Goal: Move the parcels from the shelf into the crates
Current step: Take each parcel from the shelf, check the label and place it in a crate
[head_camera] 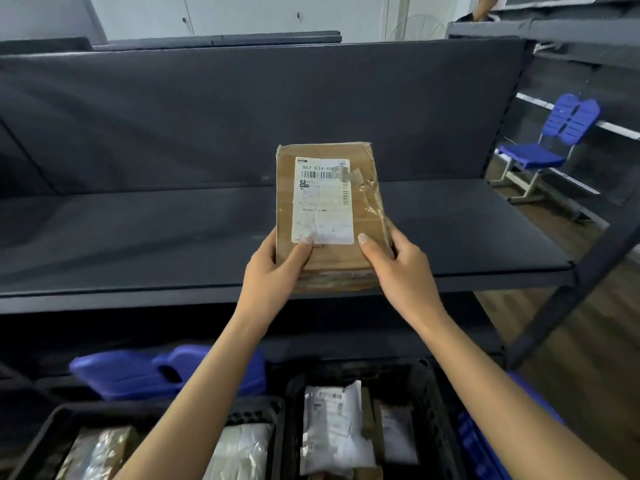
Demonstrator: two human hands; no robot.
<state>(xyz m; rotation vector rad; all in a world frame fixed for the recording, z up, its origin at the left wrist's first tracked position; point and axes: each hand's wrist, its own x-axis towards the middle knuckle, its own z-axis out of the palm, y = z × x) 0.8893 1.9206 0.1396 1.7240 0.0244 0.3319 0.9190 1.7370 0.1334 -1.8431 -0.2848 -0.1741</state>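
A brown cardboard parcel (329, 209) with a white shipping label is held over the dark shelf board (138, 237), near its front edge. My left hand (273, 271) grips its lower left corner, thumb on the label. My right hand (398, 265) grips the lower right corner, thumb on top. Below the shelf stand two black crates. The left crate (52, 424) holds wrapped parcels. The right crate (429, 382) holds a white bagged parcel (332, 431) and others.
A blue plastic object (138, 375) lies behind the left crate. A blue chair (547, 147) stands at the right beyond the shelf's dark metal upright (588, 258). Wooden floor shows at the right. A blue item (481, 445) sits beside the right crate.
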